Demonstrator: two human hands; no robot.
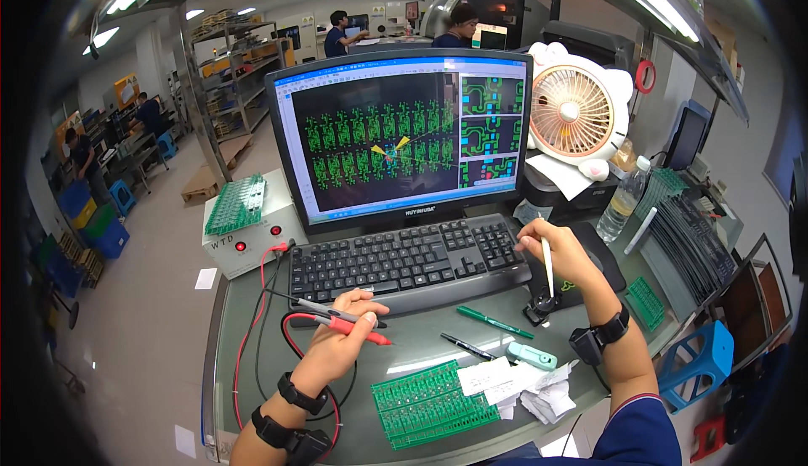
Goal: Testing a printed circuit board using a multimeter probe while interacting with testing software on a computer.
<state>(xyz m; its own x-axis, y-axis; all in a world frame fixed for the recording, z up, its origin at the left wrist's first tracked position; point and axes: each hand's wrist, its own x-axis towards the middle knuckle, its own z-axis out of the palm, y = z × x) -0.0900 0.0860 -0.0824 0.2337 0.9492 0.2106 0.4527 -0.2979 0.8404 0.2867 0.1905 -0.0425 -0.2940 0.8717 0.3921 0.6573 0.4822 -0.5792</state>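
Note:
My left hand [339,336] is closed around a red test probe [358,329] and a grey-black test probe [324,307], their tips pointing right, in front of the keyboard [404,257]. In my right hand [555,247], pinched between the fingers, is a slim white pen-like stick [547,266]. Its lower end meets a small black object [539,306] whose kind I cannot make out. A green circuit board panel [429,403] lies near the desk's front edge, with crumpled white paper slips [518,382] over its right corner. The monitor [370,146] shows a green board layout.
A green marker [495,321], a black pen [468,346] and a mint-coloured tool [532,356] lie mid-desk. More boards [237,205] rest on a white box [252,243] at left. A fan [572,111], a bottle [623,201] and racked dark boards [686,243] stand at right.

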